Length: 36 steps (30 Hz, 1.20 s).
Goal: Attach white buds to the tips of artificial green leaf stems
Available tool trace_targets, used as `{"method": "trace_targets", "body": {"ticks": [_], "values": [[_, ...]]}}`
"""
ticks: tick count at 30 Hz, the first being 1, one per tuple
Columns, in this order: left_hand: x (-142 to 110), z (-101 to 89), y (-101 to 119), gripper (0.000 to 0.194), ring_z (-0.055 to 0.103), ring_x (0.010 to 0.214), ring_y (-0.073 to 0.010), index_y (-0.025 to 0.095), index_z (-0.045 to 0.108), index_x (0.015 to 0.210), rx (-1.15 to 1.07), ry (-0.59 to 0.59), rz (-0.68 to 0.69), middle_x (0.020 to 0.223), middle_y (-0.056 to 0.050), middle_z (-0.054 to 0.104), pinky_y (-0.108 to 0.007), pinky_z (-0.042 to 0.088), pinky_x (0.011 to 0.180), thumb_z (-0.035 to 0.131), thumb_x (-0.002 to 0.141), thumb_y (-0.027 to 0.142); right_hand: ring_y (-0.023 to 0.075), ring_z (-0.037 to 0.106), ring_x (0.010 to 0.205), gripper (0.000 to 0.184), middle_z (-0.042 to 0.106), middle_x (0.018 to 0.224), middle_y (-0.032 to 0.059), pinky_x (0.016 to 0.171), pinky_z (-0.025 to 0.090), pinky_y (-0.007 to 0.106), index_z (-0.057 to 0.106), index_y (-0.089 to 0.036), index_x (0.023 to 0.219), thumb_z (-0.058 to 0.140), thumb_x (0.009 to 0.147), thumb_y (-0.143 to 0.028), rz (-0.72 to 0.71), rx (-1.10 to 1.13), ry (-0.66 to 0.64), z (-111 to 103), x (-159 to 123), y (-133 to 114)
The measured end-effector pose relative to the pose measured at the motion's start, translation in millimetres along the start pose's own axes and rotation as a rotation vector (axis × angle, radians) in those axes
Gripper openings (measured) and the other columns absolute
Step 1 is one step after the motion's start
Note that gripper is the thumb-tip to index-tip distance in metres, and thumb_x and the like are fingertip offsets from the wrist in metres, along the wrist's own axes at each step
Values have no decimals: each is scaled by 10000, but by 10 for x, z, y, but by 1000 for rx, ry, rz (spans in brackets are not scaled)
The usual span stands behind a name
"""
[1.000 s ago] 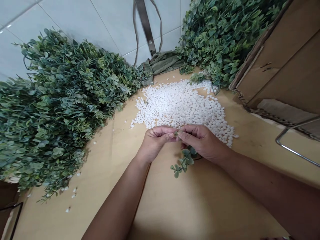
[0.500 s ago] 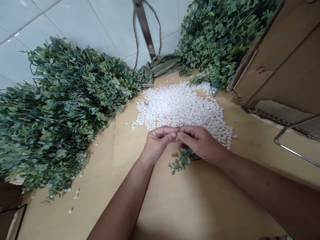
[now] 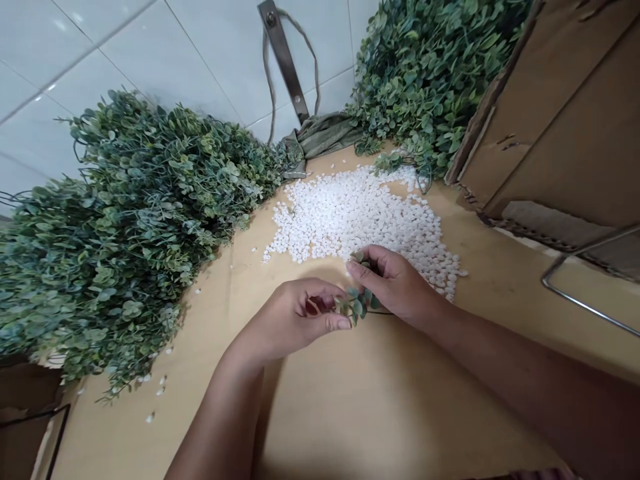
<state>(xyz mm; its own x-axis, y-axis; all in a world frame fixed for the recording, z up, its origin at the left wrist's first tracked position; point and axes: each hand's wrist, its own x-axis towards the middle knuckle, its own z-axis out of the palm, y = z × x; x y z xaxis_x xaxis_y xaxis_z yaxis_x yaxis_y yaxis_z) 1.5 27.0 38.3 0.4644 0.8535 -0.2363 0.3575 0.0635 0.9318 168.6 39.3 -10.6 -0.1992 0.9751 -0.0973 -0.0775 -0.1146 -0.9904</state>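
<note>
Surface (image 3: 340, 413): two hands (image 3: 287, 320) (image 3: 400, 283), one sprig (image 3: 358, 307).

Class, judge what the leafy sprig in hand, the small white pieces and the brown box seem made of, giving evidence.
Sprig: probably matte plastic or fabric; the leaves look alike.
White pieces: perhaps plastic, smooth-looking, but too small to confirm.
Box: apparently matte cardboard; ragged edges show corrugation.

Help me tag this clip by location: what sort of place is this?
Likely an indoor craft workspace: a leafy sprig is held near a spread of loose white pieces, with a tiled wall behind.
</note>
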Motion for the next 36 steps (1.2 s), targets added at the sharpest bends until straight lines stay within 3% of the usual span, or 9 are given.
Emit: {"method": "trace_targets", "body": {"ticks": [3, 9, 12, 18, 21, 24, 30, 33, 36], "values": [[27, 15, -27, 191, 524, 568, -117, 126, 685, 693, 21, 18, -1, 623, -42, 630, -231, 419, 546, 700, 665, 314, 86, 396, 513, 346, 427, 567, -59, 475, 337, 215, 498, -166, 754, 667, 623, -438, 14, -15, -46, -9, -28, -27], [86, -28, -97, 182, 483, 555, -104, 127, 658, 628, 2, 192, 23, 579, -11, 558, -228, 376, 535, 684, 674, 301, 103, 428, 583, 240, 472, 629, -28, 528, 337, 228, 526, -157, 745, 642, 636, -337, -6, -143, -219, 2, -87, -71], [88, -28, -99, 177, 456, 533, -95, 126, 652, 624, -13, 202, 8, 566, -3, 544, -225, 353, 512, 690, 661, 294, 105, 399, 540, 158, 436, 578, -33, 496, 308, 232, 511, -170, 676, 565, 677, -319, -8, -249, -217, 29, -99, -52], [132, -37, -190, 187, 441, 503, -87, 126, 630, 612, -6, 214, -16, 538, 7, 535, -222, 340, 490, 649, 691, 294, 98, 357, 505, 192, 385, 543, -34, 469, 274, 231, 440, -184, 597, 479, 715, -330, -27, -358, -147, 47, -115, -25], [213, -99, -336, 158, 504, 584, -110, 135, 656, 704, 102, 435, 34, 655, -19, 599, -237, 402, 557, 602, 731, 280, 101, 368, 514, 220, 391, 550, -29, 463, 283, 229, 423, -185, 597, 462, 735, -352, -29, -359, -159, 40, -122, -32], [323, -147, -484, 133, 539, 679, -129, 167, 686, 817, 391, 661, 105, 781, -34, 617, -260, 438, 647, 583, 742, 206, 100, 369, 515, 238, 388, 550, -28, 448, 277, 222, 407, -186, 582, 468, 743, -350, -37, -382, -165, 40, -125, -34], [459, -113, -540, 186, 563, 778, -168, 204, 691, 888, 792, 654, 159, 801, -45, 595, -285, 443, 691, 536, 789, 179, 94, 346, 489, 277, 362, 532, -37, 432, 273, 218, 411, -186, 570, 473, 756, -383, -41, -396, -155, 51, -121, -26], [462, -115, -537, 176, 565, 780, -167, 208, 681, 814, 812, 657, 167, 785, -39, 604, -284, 435, 687, 509, 804, 172, 100, 369, 499, 282, 394, 540, -30, 443, 296, 220, 443, -179, 589, 476, 762, -399, -22, -377, -162, 49, -118, -23], [451, -129, -552, 148, 564, 778, -155, 199, 661, 758, 669, 691, 207, 800, -33, 625, -283, 431, 716, 523, 782, 149, 104, 388, 504, 276, 416, 537, -24, 455, 308, 221, 469, -171, 594, 483, 758, -393, -44, -350, -150, 47, -115, -31]]}}
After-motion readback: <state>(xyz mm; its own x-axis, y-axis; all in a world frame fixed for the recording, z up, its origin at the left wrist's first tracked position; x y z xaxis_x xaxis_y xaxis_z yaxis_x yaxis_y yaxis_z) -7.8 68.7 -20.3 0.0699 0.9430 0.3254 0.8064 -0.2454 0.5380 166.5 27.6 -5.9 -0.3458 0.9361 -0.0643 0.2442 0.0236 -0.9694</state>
